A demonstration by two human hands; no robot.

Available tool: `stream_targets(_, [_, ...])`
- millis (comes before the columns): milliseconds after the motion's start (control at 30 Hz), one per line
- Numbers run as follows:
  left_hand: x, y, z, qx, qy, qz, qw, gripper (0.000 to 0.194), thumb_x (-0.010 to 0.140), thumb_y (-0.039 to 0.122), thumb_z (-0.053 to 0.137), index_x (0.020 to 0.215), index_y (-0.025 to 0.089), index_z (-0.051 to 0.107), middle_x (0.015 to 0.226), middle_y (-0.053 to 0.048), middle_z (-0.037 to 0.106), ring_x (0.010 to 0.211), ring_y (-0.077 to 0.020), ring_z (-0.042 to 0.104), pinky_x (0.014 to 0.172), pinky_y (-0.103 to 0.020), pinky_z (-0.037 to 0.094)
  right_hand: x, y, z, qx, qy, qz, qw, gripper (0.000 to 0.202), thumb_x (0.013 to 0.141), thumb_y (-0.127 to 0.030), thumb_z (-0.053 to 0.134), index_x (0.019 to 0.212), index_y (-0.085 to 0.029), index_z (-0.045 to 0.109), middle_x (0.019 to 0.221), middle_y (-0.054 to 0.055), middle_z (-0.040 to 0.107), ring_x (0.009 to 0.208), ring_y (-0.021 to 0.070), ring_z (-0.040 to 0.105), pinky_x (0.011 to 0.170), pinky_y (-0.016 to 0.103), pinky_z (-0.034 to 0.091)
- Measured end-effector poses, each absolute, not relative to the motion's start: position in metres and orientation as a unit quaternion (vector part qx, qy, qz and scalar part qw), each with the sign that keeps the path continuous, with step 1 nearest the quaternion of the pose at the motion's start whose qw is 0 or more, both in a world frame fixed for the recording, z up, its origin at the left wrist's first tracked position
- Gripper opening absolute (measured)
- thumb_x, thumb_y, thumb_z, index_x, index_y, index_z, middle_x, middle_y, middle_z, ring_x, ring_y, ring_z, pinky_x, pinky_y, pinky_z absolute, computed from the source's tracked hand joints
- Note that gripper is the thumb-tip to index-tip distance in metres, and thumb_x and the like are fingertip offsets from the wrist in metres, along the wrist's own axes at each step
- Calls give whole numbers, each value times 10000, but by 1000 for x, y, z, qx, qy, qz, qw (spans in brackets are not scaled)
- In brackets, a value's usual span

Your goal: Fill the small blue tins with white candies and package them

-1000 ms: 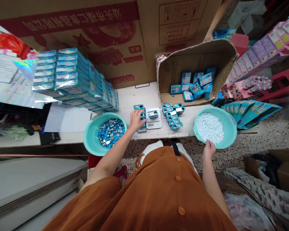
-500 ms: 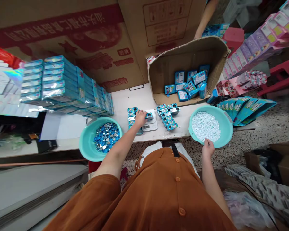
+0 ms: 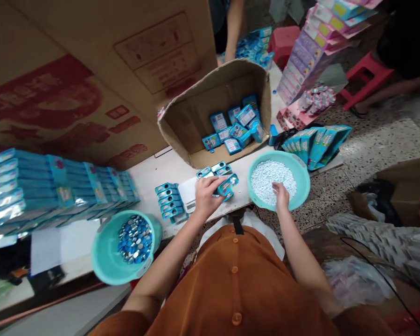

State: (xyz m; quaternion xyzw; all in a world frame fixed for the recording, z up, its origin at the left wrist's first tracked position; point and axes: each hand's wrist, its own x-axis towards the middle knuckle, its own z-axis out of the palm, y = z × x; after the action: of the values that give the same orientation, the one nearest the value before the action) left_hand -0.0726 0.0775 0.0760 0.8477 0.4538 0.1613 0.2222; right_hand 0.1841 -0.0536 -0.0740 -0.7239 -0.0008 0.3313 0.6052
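My left hand (image 3: 207,195) is closed around a small blue tin (image 3: 227,187), held tilted just right of a white scale (image 3: 188,192). Partly covered by that hand, the scale lies beside a row of blue tins with round holes in their tops (image 3: 168,199). More such tins (image 3: 215,168) stand behind the hand. Over a turquoise basin (image 3: 303,184) of small white candies (image 3: 266,179), my right hand (image 3: 282,195) has its fingers curled together at the candies. What lies between those fingertips is hidden.
At left, another turquoise basin (image 3: 103,261) holds blue and silver round pieces. Stacked wrapped blue packs (image 3: 73,186) stand behind it. An open cardboard box (image 3: 185,112) contains blue boxes; blue cartons (image 3: 318,144) lean right. A co-worker's arm (image 3: 234,28) reaches down behind the box.
My view has swung to the right. My left hand has moved from over the scale to its right side with a tin. My right hand has gone from the basin's near rim in over the candies.
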Motion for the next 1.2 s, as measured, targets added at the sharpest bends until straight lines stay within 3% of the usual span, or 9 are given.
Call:
stream_targets(100, [-26, 77, 60, 867, 400, 151, 255, 418, 723, 284, 647, 1138, 330, 629, 1056, -35, 624, 992, -252, 547, 904, -412, 410, 193, -38, -78, -621, 90, 448, 637, 442, 809, -585, 387, 824, -223, 641, 960, 51, 682, 965, 208, 609, 873, 359, 447])
stream_targets(233, [13, 71, 43, 897, 333, 128, 263, 436, 731, 241, 623, 1156, 338, 624, 1030, -41, 626, 945, -243, 533, 856, -406, 408, 201, -29, -87, -504, 165, 531, 661, 364, 849, -517, 384, 858, -248, 630, 961, 41, 684, 972, 209, 618, 859, 368, 474])
stream_targets(600, [49, 54, 27, 914, 300, 77, 261, 493, 717, 234, 639, 1195, 345, 591, 1056, -59, 625, 941, -267, 527, 796, -427, 391, 206, -33, -94, -387, 262, 556, 688, 212, 868, -299, 438, 910, -208, 624, 920, 54, 697, 886, 187, 649, 736, 310, 535])
stream_targets(767, [49, 49, 23, 876, 345, 126, 314, 356, 740, 282, 649, 1094, 299, 623, 1027, -48, 652, 960, -250, 577, 828, -407, 434, 212, -38, -101, -435, 276, 550, 657, 241, 862, -310, 427, 853, -199, 640, 905, 57, 691, 862, 169, 639, 765, 299, 515])
stream_targets(933, [30, 42, 24, 807, 410, 193, 379, 320, 720, 305, 675, 1028, 261, 601, 1014, -39, 664, 952, -227, 618, 850, -370, 485, 214, -38, -101, -604, 200, 451, 626, 190, 769, -311, 506, 772, -201, 662, 897, 27, 698, 926, 178, 607, 893, 316, 448])
stream_targets(1200, [-75, 54, 14, 719, 569, 256, 307, 380, 710, 365, 682, 1031, 222, 537, 998, -37, 635, 928, -211, 616, 828, -336, 494, 217, -59, -108, -721, 9, 310, 620, 311, 695, -400, 539, 786, -144, 689, 878, 66, 708, 920, 202, 623, 895, 344, 438])
